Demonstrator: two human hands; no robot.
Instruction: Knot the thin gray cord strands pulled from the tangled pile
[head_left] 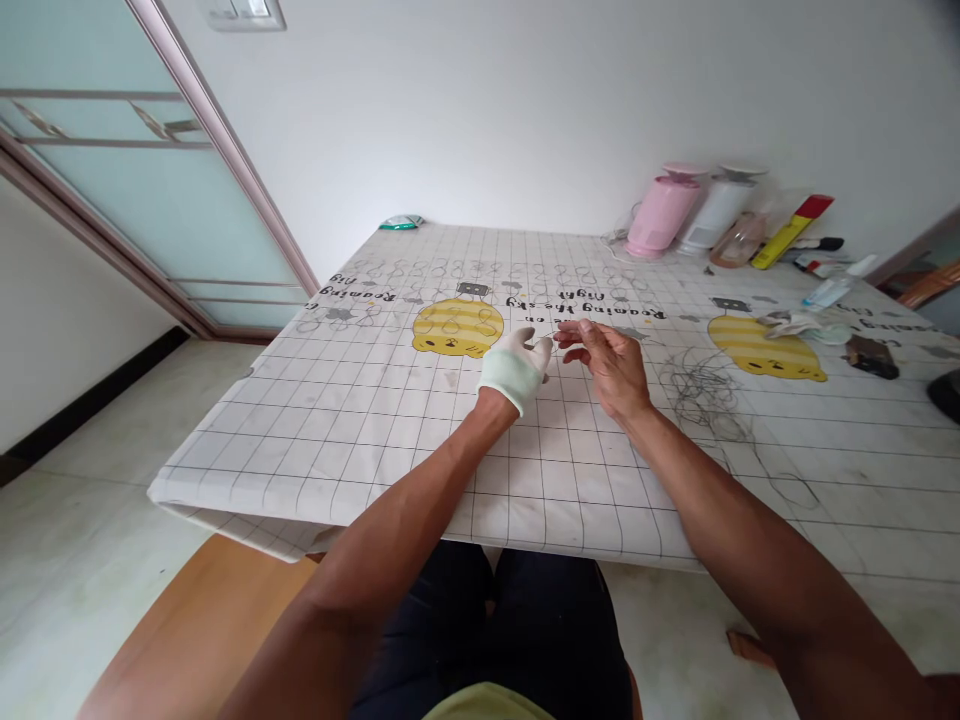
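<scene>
**Thin strand point(553, 337) between my left hand point(513, 370) and my right hand point(619, 370)**

My left hand wears a white glove with a pale green cuff; its fingers curl inward, thumb and forefinger a little apart. My right hand is bare, palm turned inward, with its fingers half bent and a narrow gap between thumb and forefinger. The strand, hair-thin and dark, shows in the small space where my fingertips come close, just above the tabletop point(360, 440). It is too fine for me to tell whether either set of fingers is closed on it.

Beyond my hands, thin grey loops point(510, 272) lie in rows, some across a printed yellow bear point(457, 328). Near my right forearm spreads a loose tangle of fine dark wire point(701, 390), its stray ends trailing towards the near edge. Farther off, by the wall, a pink cylinder point(663, 215) stands beside a white one point(712, 215).
</scene>
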